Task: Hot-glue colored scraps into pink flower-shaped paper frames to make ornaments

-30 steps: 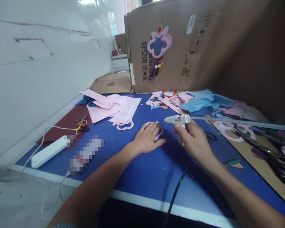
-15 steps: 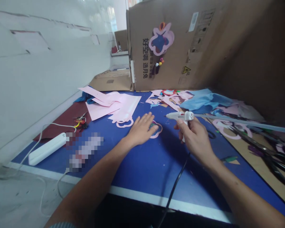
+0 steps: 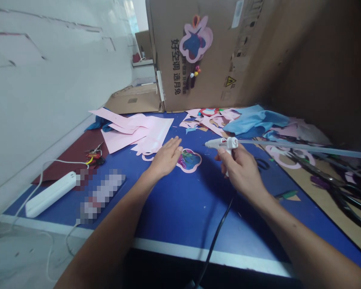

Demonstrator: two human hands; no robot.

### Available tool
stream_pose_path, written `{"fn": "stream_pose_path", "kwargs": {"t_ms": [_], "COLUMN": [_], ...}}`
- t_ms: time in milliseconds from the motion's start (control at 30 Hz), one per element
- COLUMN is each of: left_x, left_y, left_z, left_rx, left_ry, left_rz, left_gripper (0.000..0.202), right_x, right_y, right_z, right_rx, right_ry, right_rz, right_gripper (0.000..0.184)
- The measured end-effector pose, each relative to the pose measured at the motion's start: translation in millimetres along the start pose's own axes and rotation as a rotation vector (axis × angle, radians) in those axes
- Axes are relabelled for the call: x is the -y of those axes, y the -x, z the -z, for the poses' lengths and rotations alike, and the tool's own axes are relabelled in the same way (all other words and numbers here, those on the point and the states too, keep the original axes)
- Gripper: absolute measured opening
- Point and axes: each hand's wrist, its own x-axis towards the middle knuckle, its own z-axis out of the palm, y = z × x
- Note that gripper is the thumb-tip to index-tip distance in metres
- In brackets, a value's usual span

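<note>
Nearest me, at 6 o'clock, the black power cord (image 3: 216,228) runs up over the edge of the blue tabletop (image 3: 174,208) to the right hand (image 3: 240,170). If it catches on that edge, I judge it could jerk the tool off line.

The right hand has its fingers clamped round the grip of the white hot-glue gun (image 3: 222,143), with the nozzle pointing to 9 o'clock. The pink flower-shaped paper cutout with a blue centre (image 3: 189,159) lies flat on the table just below and left of the nozzle.

The left hand (image 3: 165,157) is at the cutout's 9 o'clock, palm down, fingers straight and close together and holding nothing. Its fingertips are right at the paper's edge (I cannot tell whether they touch it).

That is my main worry: the nozzle is near bare fingertips, so a small slip could burn them. Nothing pins the cutout either, so it could slide. A drip could also land on the table.

Out at 3 o'clock, the long clear glue stick (image 3: 303,147) juts from the back of the gun over pink and dark paper scraps (image 3: 289,156) and could sweep them.

The white power strip (image 3: 51,194) sits at 8 o'clock. The loose pink paper sheets (image 3: 138,132) lie at 11 o'clock, and the big brown cardboard box (image 3: 258,52) stands at 12.
</note>
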Motion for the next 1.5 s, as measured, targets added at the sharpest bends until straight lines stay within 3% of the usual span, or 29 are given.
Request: {"fn": "stream_pose_path", "kwargs": {"t_ms": [167,400,567,733,867,933,1100,1167,1400,1500], "left_x": [-18.2,-27.3,-27.6,-16.0,-20.8,-32.4,-65.6,-71.1,-65.8,-67.4], "left_y": [11.7,18.9,12.7,-2.3,-0.2,5.9,19.2,20.6,20.7,21.6], "left_z": [-8.8,-18.8,-22.4,-18.7,-14.1,-14.7,-28.0,-33.5,-20.4,-16.3], "left_rx": [0.280,0.344,0.241,-0.136,-0.237,-0.191,0.186,0.261,0.311,0.385], "left_ry": [-0.109,-0.193,-0.175,-0.061,0.091,0.250,0.680,0.836,0.862,0.921], "left_rz": [-0.047,-0.070,-0.074,0.044,0.043,0.063,0.043,0.082,0.207,0.229], "left_gripper": [0.078,0.077,0.067,0.050,0.024,0.022,0.033,0.029,0.028,0.027], "right_x": [2.0,0.0,0.6,5.4,2.2,-2.2,-9.4,-9.7,-8.4,-5.7], "right_y": [0.7,0.9,0.7,0.6,0.2,-0.1,1.8,3.5,8.2,10.0], "right_z": [-1.0,-1.6,-2.6,-2.6,-5.7,-9.8,-25.0,-30.2,-39.9,-42.8], "right_rx": [0.003,0.011,-0.001,0.017,0.040,0.051,0.095,0.115,0.121,0.126], "right_ry": [-0.017,-0.032,-0.040,-0.142,-0.250,-0.323,-0.504,-0.547,-0.663,-0.734], "right_rz": [-0.015,-0.016,-0.011,-0.060,-0.136,-0.174,-0.256,-0.286,-0.337,-0.364], "right_gripper": [0.041,0.043,0.042,0.043,0.047,0.050,0.063,0.066,0.065,0.064]}}
